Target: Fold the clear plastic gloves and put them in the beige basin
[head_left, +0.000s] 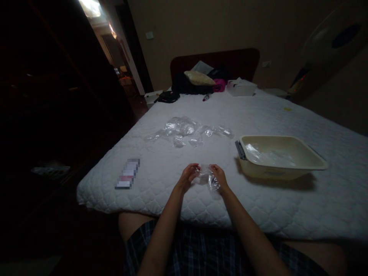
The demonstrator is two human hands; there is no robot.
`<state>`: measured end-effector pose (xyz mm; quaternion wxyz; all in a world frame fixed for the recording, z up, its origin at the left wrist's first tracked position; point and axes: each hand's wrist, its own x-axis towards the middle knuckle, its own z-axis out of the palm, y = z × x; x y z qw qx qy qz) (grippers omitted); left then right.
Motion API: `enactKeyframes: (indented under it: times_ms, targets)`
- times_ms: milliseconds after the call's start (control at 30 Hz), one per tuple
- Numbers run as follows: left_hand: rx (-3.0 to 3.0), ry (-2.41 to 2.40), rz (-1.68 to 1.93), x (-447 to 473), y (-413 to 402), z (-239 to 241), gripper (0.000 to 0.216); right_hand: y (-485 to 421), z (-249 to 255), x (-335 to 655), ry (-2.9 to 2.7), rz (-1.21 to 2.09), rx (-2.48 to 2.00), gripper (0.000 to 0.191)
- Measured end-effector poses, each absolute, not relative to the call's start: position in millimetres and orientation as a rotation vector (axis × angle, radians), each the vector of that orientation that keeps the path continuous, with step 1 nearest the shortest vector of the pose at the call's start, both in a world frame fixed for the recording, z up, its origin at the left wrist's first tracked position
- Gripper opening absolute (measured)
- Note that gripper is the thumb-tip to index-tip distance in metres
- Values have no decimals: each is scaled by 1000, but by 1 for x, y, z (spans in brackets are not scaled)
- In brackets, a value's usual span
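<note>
i am noting left grip (189,176) and right grip (219,177) pinching clear plastic (204,176) over the bed (161,176); light, even tension is suiting thin film.

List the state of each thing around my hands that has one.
Clear plastic piece: crumpled, held between both hands.
Left hand: closed on the plastic.
Right hand: pinching the plastic.
Beige tub: upright, uncovered.
Loose clear plastic: crumpled, spread over the bed cover.
Pixelated item: flat, details hidden.
</note>
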<state>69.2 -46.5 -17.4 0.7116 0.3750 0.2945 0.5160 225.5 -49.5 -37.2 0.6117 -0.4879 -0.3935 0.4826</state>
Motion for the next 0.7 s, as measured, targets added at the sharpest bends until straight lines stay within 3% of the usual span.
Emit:
enactKeyframes:
  times_ms: [167, 367, 533, 700]
  targets:
    - [943, 763, 1099, 70, -44, -29, 48, -58, -34, 209, -1227, 866, -1276, 30]
    - [888, 798, 1156, 73, -43, -35, 32, -63, -29, 209, -1326, 748, -1310, 37]
    - [804, 760, 1210, 73, -43, -33, 30, -66, -29, 208, -1391, 671, -1346, 37]
    - [766, 799, 1242, 73, -45, -31, 32, -78, -28, 207, -1736, 235, -1234, 37]
